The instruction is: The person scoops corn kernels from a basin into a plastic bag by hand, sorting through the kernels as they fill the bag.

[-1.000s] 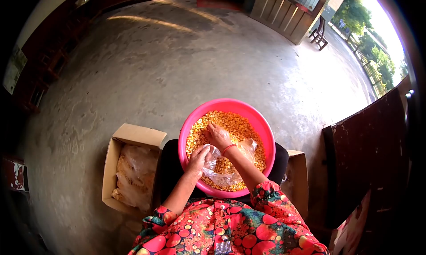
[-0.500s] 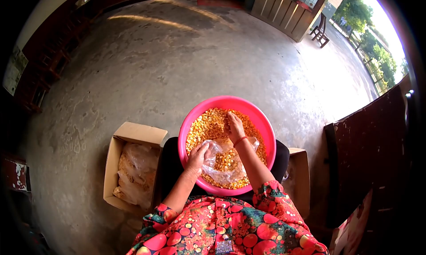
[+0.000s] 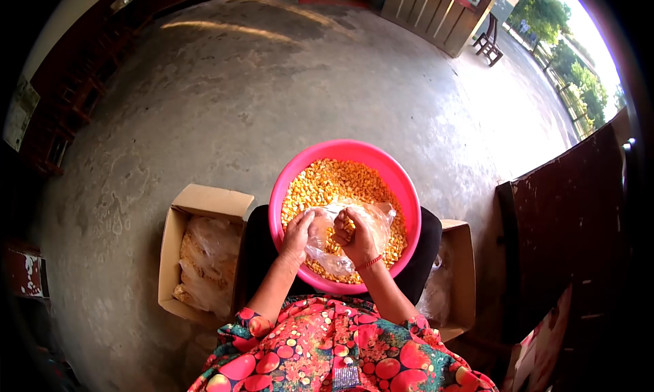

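Note:
A pink basin (image 3: pixel 402 170) of yellow-orange corn kernels (image 3: pixel 340 174) rests on my lap. Inside it, over the corn, lies a clear plastic bag (image 3: pixel 378 221), its mouth spread towards me. My left hand (image 3: pixel 297 234) pinches the bag's left edge between thumb and fingers. Curled into a loose fist, my right hand (image 3: pixel 355 236) is above the bag's middle, closed round corn kernels that its fingers largely hide. A red bracelet (image 3: pixel 368 263) circles the right wrist.
Beside my left leg stands an open cardboard box (image 3: pixel 174 255) with filled plastic bags (image 3: pixel 208 255) in it. Another cardboard box (image 3: pixel 463 276) with clear plastic inside is at my right. A dark red wooden piece (image 3: pixel 565 221) stands further right; a chair (image 3: pixel 488 44) is by the doorway.
My right hand has come back from the corn at the basin's far side to above the plastic bag, fingers curled. My left hand still grips the bag's edge.

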Available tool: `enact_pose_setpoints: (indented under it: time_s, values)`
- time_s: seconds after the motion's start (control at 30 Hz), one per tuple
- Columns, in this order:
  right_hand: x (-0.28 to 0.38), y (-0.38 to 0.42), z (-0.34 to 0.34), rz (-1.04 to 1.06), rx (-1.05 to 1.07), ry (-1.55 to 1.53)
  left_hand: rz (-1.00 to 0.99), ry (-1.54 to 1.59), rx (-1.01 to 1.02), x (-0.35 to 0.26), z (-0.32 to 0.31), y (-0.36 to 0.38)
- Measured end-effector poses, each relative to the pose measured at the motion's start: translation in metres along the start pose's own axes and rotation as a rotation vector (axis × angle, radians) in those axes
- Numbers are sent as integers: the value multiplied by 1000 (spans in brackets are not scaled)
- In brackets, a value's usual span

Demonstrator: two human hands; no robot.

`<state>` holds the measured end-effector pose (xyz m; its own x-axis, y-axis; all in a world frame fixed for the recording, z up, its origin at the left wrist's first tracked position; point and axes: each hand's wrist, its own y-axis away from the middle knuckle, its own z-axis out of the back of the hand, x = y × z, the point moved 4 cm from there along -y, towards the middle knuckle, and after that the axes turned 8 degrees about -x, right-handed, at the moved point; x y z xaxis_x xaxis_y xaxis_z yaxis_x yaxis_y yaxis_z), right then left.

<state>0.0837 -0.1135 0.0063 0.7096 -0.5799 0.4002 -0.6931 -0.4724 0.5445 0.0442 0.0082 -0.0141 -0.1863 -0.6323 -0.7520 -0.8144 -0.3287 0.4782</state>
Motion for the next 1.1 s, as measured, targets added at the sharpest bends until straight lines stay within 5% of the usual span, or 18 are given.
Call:
enact_pose_setpoints:
  time_s: [0.13, 0.67, 1.1]
  values:
    - [-11, 3, 12, 133, -134, 138, 6, 39, -5, 1, 1, -1]
    - [0, 12, 25, 637, -91, 734, 45, 57, -24, -2, -1, 2]
    - [56, 1, -19, 678, -30, 774, 54, 27, -2, 2, 4, -2]
